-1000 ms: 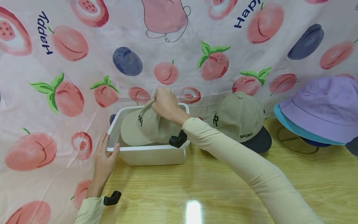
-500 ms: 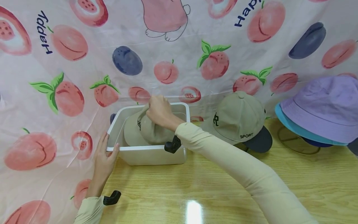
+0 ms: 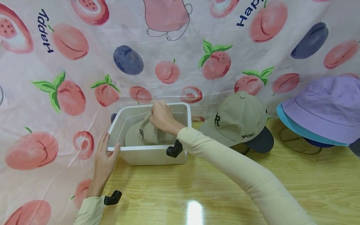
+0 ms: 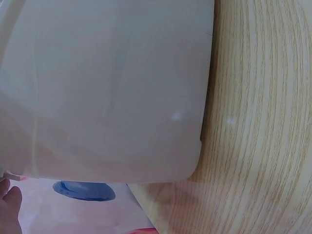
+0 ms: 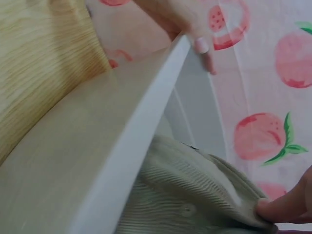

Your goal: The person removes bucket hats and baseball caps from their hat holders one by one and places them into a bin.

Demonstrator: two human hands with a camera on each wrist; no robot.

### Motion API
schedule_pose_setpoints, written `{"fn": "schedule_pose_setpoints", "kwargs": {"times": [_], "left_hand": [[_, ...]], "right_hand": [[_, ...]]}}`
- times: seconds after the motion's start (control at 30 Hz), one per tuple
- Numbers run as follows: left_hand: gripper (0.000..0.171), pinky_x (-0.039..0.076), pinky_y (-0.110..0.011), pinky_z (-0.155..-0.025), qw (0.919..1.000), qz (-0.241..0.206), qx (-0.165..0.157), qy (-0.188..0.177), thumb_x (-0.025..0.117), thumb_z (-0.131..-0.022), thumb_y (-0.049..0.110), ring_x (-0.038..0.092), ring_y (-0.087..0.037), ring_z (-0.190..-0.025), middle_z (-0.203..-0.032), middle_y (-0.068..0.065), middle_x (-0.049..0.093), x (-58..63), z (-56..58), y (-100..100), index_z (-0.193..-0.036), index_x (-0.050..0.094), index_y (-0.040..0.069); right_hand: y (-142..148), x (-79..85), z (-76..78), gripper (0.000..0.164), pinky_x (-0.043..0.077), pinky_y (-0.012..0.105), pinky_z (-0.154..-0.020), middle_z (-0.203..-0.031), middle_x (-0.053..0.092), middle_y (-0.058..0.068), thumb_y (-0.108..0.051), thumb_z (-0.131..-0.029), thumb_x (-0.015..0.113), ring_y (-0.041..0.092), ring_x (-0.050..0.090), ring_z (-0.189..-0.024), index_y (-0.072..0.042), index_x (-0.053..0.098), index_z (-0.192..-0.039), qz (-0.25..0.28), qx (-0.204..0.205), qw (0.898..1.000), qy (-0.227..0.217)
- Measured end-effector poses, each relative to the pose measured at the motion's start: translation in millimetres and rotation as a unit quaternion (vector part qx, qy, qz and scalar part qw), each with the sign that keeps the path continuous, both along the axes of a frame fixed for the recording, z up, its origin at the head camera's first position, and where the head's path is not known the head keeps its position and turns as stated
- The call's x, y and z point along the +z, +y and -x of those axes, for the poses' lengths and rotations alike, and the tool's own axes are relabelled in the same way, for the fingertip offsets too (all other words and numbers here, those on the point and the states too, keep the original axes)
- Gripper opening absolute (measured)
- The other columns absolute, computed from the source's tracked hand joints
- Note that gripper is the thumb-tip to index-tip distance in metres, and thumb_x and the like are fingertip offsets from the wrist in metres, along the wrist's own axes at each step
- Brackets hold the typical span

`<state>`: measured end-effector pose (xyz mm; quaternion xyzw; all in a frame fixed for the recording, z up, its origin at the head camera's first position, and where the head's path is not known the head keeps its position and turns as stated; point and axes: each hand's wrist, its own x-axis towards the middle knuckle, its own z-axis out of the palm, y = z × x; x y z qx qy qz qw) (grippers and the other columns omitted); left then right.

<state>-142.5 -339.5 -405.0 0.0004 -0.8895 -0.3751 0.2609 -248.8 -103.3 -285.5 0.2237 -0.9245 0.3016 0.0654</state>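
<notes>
A white plastic box [image 3: 153, 156] stands on the wooden table against the printed cloth. Inside it lies a beige baseball cap [image 3: 135, 136] with dark lettering on its front, brim to the left. My right hand [image 3: 162, 115] pinches the cap's crown from above; in the right wrist view thumb and finger press a fold of its fabric [image 5: 195, 190]. The crown is bunched and partly hidden by this hand. My left hand [image 3: 106, 159] holds the box's front left corner, thumb at the front, fingers along the left rim. Only its fingertips [image 4: 12, 200] show in the left wrist view.
Right of the box stands another beige cap [image 3: 239, 115] with a dark brim marked SPORT. Farther right, lilac and blue bucket hats [image 3: 326, 109] are stacked over a wire ring stand [image 3: 301, 150]. Cloth with peach prints [image 3: 174, 50] hangs behind the table [image 3: 225, 187].
My right hand has moved down and slightly left, then a little right, carrying the cap lower into the box. The left hand stays at the box's corner.
</notes>
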Motion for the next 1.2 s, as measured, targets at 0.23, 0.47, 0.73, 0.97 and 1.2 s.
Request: {"fn": "schedule_pose_setpoints", "kwargs": {"times": [0.23, 0.47, 0.73, 0.97, 1.2], "left_hand": [[0.062, 0.048, -0.041, -0.082, 1.0, -0.002, 0.002, -0.005, 0.059, -0.093, 0.023, 0.035, -0.027, -0.132, -0.152, -0.01, 0.028, -0.8, -0.5, 2, -0.145, 0.034, 0.001], [0.062, 0.047, -0.044, -0.081, 1.0, -0.002, -0.004, 0.001, 0.059, -0.092, 0.022, 0.035, -0.029, -0.132, -0.153, -0.008, 0.028, 0.9, -1.0, 5, -0.145, 0.035, 0.0], [0.062, 0.046, -0.046, -0.083, 1.0, -0.005, -0.005, -0.003, 0.059, -0.092, 0.022, 0.035, -0.031, -0.132, -0.153, -0.007, 0.027, -1.6, -0.6, 8, -0.146, 0.034, 0.002], [0.061, 0.046, -0.037, -0.081, 0.9999, 0.002, -0.002, 0.01, 0.059, -0.092, 0.021, 0.035, -0.03, -0.132, -0.152, -0.009, 0.028, 0.2, 0.7, 4, -0.144, 0.035, -0.001], [0.061, 0.046, -0.042, -0.08, 0.9999, 0.012, 0.005, 0.007, 0.058, -0.093, 0.023, 0.035, -0.03, -0.133, -0.152, -0.008, 0.028, -0.1, 1.0, 2, -0.144, 0.035, 0.0]], "right_hand": [[2, -15.0, 5.6, 0.035, 0.031, 0.022, -0.043, -0.045, 0.031, -0.004, 0.007, -0.071, 0.054, 0.012, 0.036, -0.048, -0.014, 0.036, -0.049, -0.027, 0.015, 0.999, -0.045], [2, -31.4, 10.2, 0.036, 0.032, 0.02, -0.043, -0.047, 0.04, -0.003, 0.008, -0.074, 0.055, 0.011, 0.038, -0.047, -0.013, 0.041, -0.049, -0.006, 0.016, 0.997, -0.072], [9, -42.2, 13.1, 0.031, 0.037, 0.023, -0.047, -0.054, 0.045, 0.0, 0.009, -0.076, 0.056, 0.015, 0.045, -0.054, -0.011, 0.044, -0.056, -0.093, 0.063, 0.991, -0.075], [18, -45.5, 15.7, 0.027, 0.039, 0.026, -0.054, -0.065, 0.046, 0.0, 0.008, -0.075, 0.056, 0.015, 0.044, -0.063, -0.013, 0.044, -0.063, -0.183, 0.125, 0.974, -0.052], [24, -43.7, 14.9, 0.033, 0.031, 0.027, -0.055, -0.066, 0.036, -0.002, 0.006, -0.076, 0.061, 0.014, 0.037, -0.064, -0.014, 0.037, -0.065, -0.218, 0.15, 0.964, -0.024]]}}
